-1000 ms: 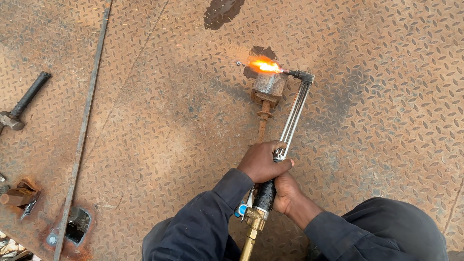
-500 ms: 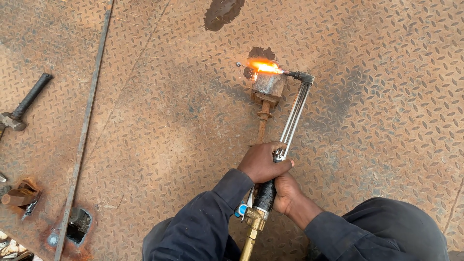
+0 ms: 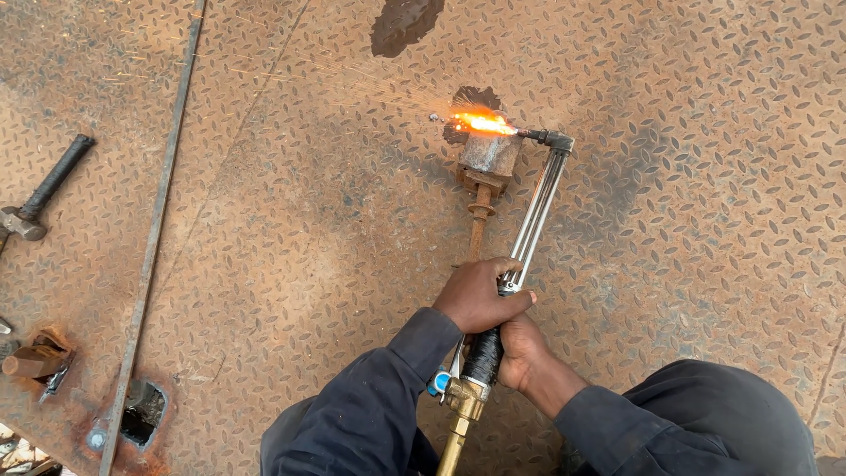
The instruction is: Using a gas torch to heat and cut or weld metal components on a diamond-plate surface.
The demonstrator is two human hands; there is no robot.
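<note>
My left hand [image 3: 477, 294] grips the upper end of a cutting torch [image 3: 534, 208] handle, where the steel tubes begin. My right hand [image 3: 520, 350] wraps the black grip just below, above the brass fitting [image 3: 462, 402]. The torch head [image 3: 553, 138] points left, and a bright orange flame [image 3: 480, 122] plays on the top of a rusty metal cylinder [image 3: 489, 155]. That cylinder sits on a rusty rod [image 3: 477, 231] lying on the checker plate floor. Fine sparks fly up and to the left.
A rusty steel checker plate [image 3: 291, 220] covers the whole floor. A hammer [image 3: 42, 194] lies at the left edge, beside a long thin bar [image 3: 155, 220]. A rusty fitting [image 3: 33, 359] and a cut hole [image 3: 141, 412] are at the lower left. A dark scorch patch [image 3: 404, 22] marks the top.
The flame stays on the top of the cylinder and has brightened, now throwing fine sparks up and left. Both hands hold the torch in the same place.
</note>
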